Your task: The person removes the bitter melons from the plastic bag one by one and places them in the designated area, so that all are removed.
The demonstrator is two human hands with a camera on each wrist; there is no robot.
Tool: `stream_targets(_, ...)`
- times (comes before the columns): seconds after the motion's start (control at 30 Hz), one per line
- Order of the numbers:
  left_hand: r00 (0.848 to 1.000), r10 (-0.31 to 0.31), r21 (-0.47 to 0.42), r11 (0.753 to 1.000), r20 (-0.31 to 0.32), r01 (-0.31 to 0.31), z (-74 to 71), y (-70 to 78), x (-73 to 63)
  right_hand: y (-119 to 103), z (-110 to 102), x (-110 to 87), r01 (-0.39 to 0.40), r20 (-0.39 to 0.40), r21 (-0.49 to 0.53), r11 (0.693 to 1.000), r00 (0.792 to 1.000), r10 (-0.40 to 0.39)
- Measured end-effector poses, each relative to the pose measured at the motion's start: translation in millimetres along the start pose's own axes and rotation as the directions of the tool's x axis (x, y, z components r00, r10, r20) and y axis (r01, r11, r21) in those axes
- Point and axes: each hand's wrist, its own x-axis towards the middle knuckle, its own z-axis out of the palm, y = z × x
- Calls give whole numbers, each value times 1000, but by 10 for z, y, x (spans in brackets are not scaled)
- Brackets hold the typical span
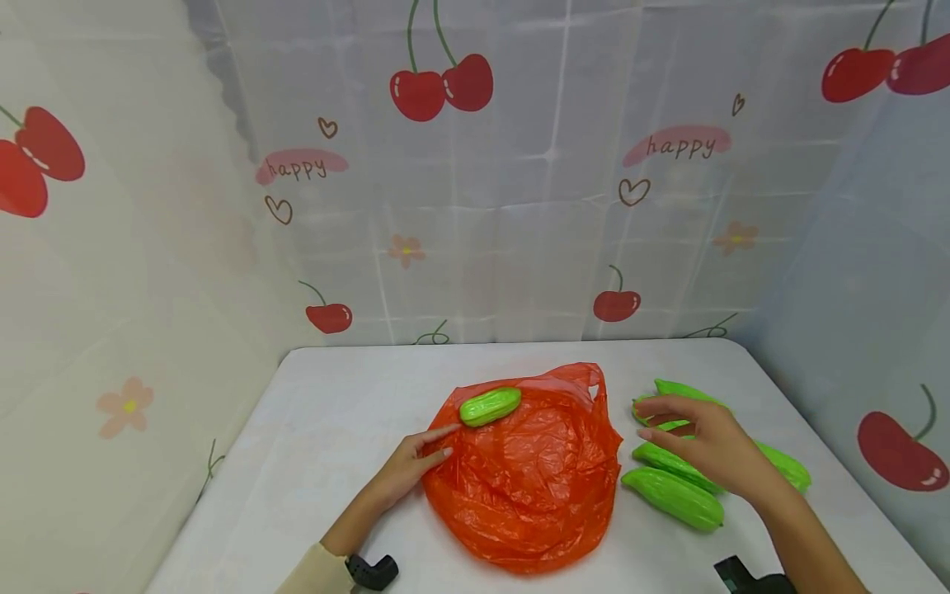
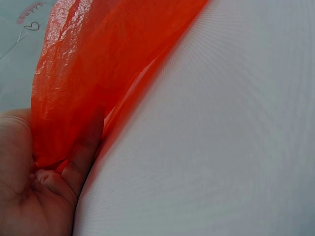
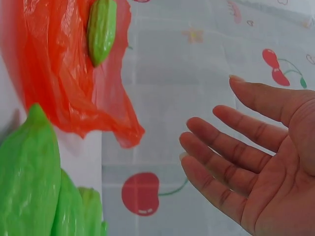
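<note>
A crinkled red plastic bag [image 1: 527,487] lies on the white table, with one light green gourd [image 1: 490,406] on its far left part. My left hand [image 1: 411,466] is at the bag's left edge; in the left wrist view, thumb and fingers pinch the bag's film [image 2: 74,88]. Over on the right, several green gourds [image 1: 675,497] lie side by side. Above them hovers my right hand [image 1: 705,437], partly hiding the far ones. Its fingers are spread and loosely bent in the right wrist view, with nothing in the palm [image 3: 280,191].
The white table [image 1: 312,412] has rounded far corners. Curtain sheets printed with cherries, hearts and "happy" [image 1: 482,181] hang behind it and along both sides. A dark strap device [image 1: 373,571] sits on the left wrist.
</note>
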Motion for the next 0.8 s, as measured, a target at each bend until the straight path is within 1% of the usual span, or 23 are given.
stream_targets(0.13,1000,-2,-3,1000,6,2,2,-3,-1,-64,107,74,27,17,24,999,999,-28)
stream_targets(0.37,1000,8,15,1000,5,-8,0,6,-2,-185,303,239,37,73,96,995,996,-44)
stream_targets(0.6,1000,12,26,1000,2,-12,0,14,-9,-272,421,434,68,110,101,993,991,-79)
stream_targets(0.8,1000,26,37,999,2,-26,4,29,-5,-307,497,662,75,104,103,992,991,-86)
